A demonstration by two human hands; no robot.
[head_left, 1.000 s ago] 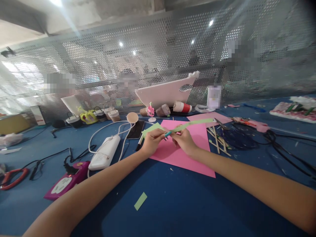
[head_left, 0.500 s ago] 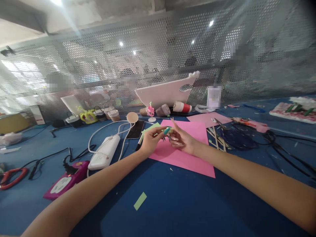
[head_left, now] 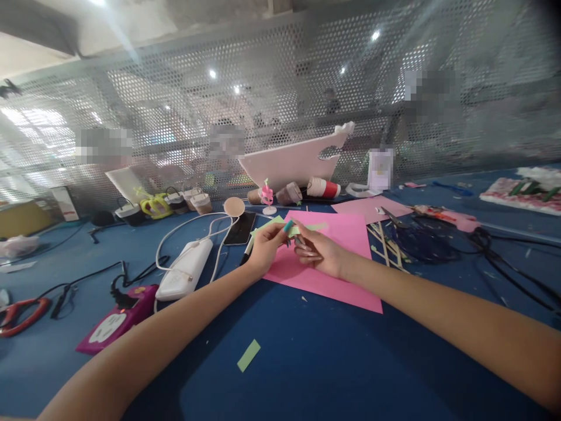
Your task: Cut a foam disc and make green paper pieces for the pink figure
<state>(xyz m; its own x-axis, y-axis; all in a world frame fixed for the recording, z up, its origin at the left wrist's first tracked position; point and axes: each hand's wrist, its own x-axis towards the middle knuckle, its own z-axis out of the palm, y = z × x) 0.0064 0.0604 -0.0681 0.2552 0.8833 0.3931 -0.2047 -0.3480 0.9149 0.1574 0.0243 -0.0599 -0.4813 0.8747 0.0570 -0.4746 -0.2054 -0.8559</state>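
Over a pink paper sheet [head_left: 346, 234] on the blue table, my left hand [head_left: 266, 245] pinches a thin teal stick [head_left: 288, 227] together with a light green paper strip [head_left: 309, 227]. My right hand [head_left: 318, 252] is close beside it, fingers curled around the same green strip. The strip looks wound partly round the stick, with a short length lying out to the right. A light green paper piece [head_left: 267, 224] lies under my left hand's far side.
A white power bank [head_left: 183, 271] with cables, a phone [head_left: 241, 228] and a magenta device [head_left: 117, 318] lie to the left. Wooden sticks [head_left: 385, 242], scissors and black cables [head_left: 442, 240] lie to the right. Cups and a white foam board [head_left: 293, 164] stand along the perforated metal screen. A green scrap [head_left: 249, 355] lies near me.
The long green strip stretched out to the right a second ago is now gathered short at my fingers. Both hands stayed over the pink sheet, the right fingers curling in.
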